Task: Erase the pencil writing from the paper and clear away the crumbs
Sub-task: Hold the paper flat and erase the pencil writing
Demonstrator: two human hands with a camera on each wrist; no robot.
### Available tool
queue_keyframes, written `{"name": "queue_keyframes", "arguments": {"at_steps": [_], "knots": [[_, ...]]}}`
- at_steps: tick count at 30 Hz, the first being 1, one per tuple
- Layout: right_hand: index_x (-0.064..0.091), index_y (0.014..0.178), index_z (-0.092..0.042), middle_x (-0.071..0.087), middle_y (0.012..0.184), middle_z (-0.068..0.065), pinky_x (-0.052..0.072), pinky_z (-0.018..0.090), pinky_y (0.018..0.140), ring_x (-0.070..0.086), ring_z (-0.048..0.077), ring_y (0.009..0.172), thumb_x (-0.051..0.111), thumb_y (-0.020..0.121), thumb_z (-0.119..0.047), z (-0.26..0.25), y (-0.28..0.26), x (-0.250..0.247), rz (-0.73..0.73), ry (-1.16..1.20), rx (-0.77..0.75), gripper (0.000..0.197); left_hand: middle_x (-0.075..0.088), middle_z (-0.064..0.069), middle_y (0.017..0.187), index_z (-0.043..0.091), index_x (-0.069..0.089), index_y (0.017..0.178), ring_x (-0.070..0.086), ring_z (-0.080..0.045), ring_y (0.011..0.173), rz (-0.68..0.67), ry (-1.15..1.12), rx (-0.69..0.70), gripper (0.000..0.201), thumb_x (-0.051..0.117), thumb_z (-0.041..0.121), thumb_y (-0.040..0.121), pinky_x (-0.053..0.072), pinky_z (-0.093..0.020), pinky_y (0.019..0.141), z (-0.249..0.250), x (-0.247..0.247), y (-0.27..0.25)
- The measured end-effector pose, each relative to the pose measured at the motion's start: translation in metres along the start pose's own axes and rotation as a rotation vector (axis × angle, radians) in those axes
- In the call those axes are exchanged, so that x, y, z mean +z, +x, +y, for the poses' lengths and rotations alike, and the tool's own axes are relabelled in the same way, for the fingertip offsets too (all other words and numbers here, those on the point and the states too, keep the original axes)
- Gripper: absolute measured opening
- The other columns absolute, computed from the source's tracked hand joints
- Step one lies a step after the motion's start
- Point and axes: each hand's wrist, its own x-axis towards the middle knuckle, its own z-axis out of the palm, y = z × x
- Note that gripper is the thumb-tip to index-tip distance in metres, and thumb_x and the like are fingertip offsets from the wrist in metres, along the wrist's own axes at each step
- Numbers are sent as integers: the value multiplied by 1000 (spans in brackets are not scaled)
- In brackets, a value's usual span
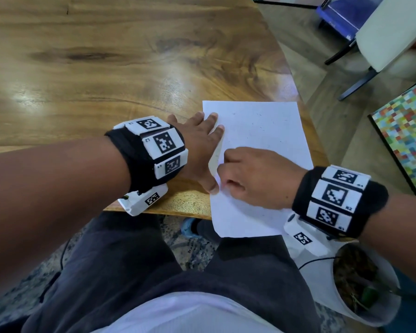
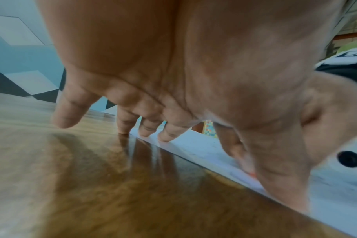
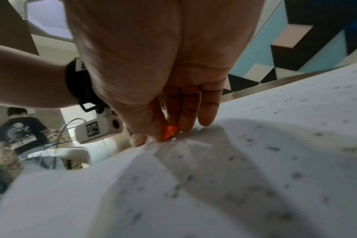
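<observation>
A white sheet of paper (image 1: 262, 140) lies at the table's near right corner, its bottom end hanging over the edge. Dark eraser crumbs (image 3: 273, 148) speckle it. My left hand (image 1: 199, 145) lies flat with straight fingers (image 2: 169, 135) pressing the paper's left edge (image 2: 194, 153), thumb near the lower part. My right hand (image 1: 255, 176) pinches a small orange eraser (image 3: 168, 131) between thumb and fingers, its tip on the paper near the left edge, where the sheet buckles up slightly. The eraser is hidden in the head view; a sliver of orange eraser (image 2: 252, 173) shows in the left wrist view.
The wooden table (image 1: 106, 68) stretches left and away. A white pot with a plant (image 1: 360, 282) stands on the floor at the lower right. A chair (image 1: 382, 39) and a colourful panel (image 1: 408, 131) are beyond the table's right edge. Another person (image 3: 20, 132) stands far off.
</observation>
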Motion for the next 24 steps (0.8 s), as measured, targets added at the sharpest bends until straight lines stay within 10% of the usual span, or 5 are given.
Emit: {"name": "queue_keyframes", "arguments": {"at_steps": [8,15,24], "knots": [[49,80,-21,51,89,2,42,36,67,53,26,82,45,91,-21,54,27,-18,54,-46,435,12,-23,-2,169,21,-11,162,-13,-25,157,15,-30,5,142,68,86,64,20,-71,116,-2,2,-1],[62,86,-18,39,83,-10,44,36,66,42,15,75,55,93,-26,5,18,-8,32,76,137,13,-24,-1,169,21,-12,161,-14,-23,157,17,-21,12,141,68,85,65,22,-68,116,-3,3,-1],[52,84,-21,53,93,2,48,38,75,54,26,86,48,92,-23,62,64,-21,76,18,488,9,-23,1,169,20,-13,162,-14,-21,157,28,-40,3,143,68,87,63,18,-69,117,-5,5,-2]]}}
